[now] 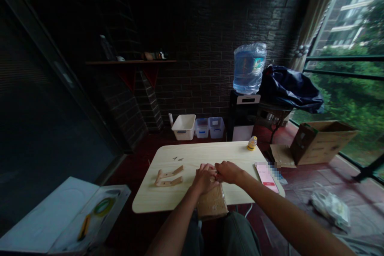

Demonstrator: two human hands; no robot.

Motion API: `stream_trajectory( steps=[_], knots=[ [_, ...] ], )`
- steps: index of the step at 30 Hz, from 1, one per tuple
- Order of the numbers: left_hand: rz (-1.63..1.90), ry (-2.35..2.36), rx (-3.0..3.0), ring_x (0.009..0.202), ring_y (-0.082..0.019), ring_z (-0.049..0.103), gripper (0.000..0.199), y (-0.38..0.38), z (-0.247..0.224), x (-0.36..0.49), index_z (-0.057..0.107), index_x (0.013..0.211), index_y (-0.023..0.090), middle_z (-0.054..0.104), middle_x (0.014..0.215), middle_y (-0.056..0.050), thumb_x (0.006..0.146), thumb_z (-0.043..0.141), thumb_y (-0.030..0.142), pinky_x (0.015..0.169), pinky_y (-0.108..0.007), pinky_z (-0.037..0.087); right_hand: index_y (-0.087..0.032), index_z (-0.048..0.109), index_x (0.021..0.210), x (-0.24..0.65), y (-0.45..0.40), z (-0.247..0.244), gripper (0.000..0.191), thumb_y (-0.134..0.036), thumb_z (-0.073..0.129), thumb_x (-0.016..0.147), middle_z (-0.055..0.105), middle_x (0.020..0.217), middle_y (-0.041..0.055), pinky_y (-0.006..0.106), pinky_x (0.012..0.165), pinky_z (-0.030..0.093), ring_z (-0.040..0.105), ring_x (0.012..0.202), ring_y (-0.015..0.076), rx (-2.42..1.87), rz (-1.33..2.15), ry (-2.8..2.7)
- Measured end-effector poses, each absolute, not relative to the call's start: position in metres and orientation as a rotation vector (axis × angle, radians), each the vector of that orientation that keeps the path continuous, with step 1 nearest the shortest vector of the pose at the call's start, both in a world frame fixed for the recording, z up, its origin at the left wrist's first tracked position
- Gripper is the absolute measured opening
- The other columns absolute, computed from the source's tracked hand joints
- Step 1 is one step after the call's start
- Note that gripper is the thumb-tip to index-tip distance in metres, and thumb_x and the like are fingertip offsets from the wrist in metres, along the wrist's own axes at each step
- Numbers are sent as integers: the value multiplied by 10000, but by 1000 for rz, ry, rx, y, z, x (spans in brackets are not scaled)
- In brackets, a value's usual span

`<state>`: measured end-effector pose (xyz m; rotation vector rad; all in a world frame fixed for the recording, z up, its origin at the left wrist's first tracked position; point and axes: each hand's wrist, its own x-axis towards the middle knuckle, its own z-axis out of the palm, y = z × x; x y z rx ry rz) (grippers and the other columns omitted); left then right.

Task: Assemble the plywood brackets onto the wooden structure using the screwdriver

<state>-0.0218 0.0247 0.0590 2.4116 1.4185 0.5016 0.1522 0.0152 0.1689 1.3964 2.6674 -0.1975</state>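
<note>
A brown cardboard package (212, 204) with shiny clear wrap or tape on it lies at the table's near edge, overhanging toward my knees. My left hand (207, 179) is closed over its far end, fingers curled. Right beside it, my right hand (228, 171) is closed in a fist-like pinch, touching or nearly touching the left fingers. What the right fingertips hold is hidden. To the left on the table rests a light wooden assembly (169, 177) with two arms and small dark holes. Several small dark pieces (177, 159) lie behind it.
The pale table (204, 151) also bears a yellow-based clear bottle (252, 144) and a pink-screened phone-like item (267, 178). At left sits an open white case (117, 202) with an orange-black tool (84, 227). A cardboard box (322, 144) and water dispenser (244, 116) stand beyond.
</note>
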Motion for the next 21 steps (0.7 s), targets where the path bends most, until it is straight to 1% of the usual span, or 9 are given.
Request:
stream_trajectory(
  steps=[3, 8, 12, 15, 21],
  knots=[
    [543, 1413, 2384, 1274, -282, 445, 177, 24, 59, -22, 751, 893, 312, 597, 1293, -23, 789, 742, 455, 1023, -445, 432, -119, 635, 1213, 156, 15, 166, 334, -315, 557, 955, 744, 1126, 213, 364, 831, 528, 717, 1065, 312, 1455, -244, 2653],
    [548, 1425, 2385, 1241, -269, 460, 143, 23, 61, -21, 760, 887, 326, 604, 1271, -15, 786, 757, 427, 1004, -427, 438, -152, 567, 1311, 163, 9, 166, 403, -330, 561, 950, 749, 1136, 190, 350, 797, 524, 726, 1054, 306, 1460, -279, 2678],
    [541, 1427, 2399, 1216, -267, 467, 117, 22, 62, -19, 770, 879, 319, 614, 1242, -29, 805, 747, 407, 1002, -431, 434, -179, 614, 1256, 163, 6, 172, 338, -263, 584, 930, 752, 1146, 178, 353, 804, 531, 727, 1068, 306, 1379, -229, 2659],
    [552, 1430, 2396, 1213, -265, 469, 120, 21, 62, -18, 769, 868, 315, 624, 1228, -32, 810, 747, 418, 1007, -430, 430, -179, 627, 1240, 161, 7, 174, 308, -270, 561, 954, 754, 1141, 184, 356, 797, 542, 733, 1056, 298, 1388, -204, 2649],
    [542, 1429, 2389, 1237, -273, 463, 125, 24, 59, -20, 751, 867, 303, 617, 1257, -28, 787, 762, 399, 991, -427, 435, -150, 629, 1232, 156, 12, 171, 311, -273, 564, 954, 752, 1134, 195, 376, 813, 559, 737, 1044, 305, 1412, -200, 2636]
  ],
)
